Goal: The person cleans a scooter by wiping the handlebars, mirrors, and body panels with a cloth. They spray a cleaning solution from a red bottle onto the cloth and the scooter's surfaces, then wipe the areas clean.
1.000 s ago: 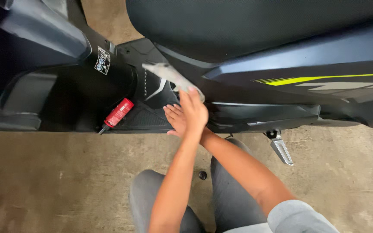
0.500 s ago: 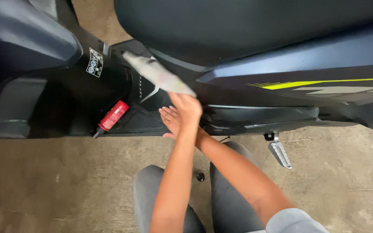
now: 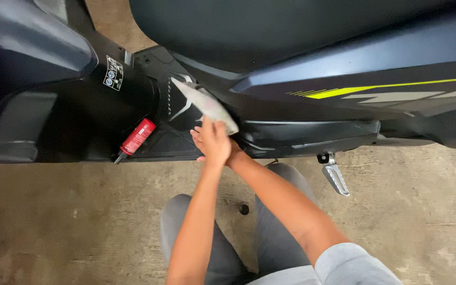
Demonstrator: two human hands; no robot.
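Left hand [image 3: 213, 141] grips a grey cloth [image 3: 205, 104] — right hand [image 3: 227, 153] (underneath) unclear — against the scooter [image 3: 344, 89].

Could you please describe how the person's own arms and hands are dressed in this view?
Both hands, left hand and right hand, are bare: no gloves, rings or watch visible. The forearms are uncovered. A light grey short sleeve covers the right upper arm; the left arm shows no sleeve in frame.

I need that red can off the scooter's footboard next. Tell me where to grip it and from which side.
Grip the red can around the middle of its body, coming from the floor side, probably with the left hand. It lies tilted on the footboard, nozzle end low at the open edge; scooter panels close off the far side.
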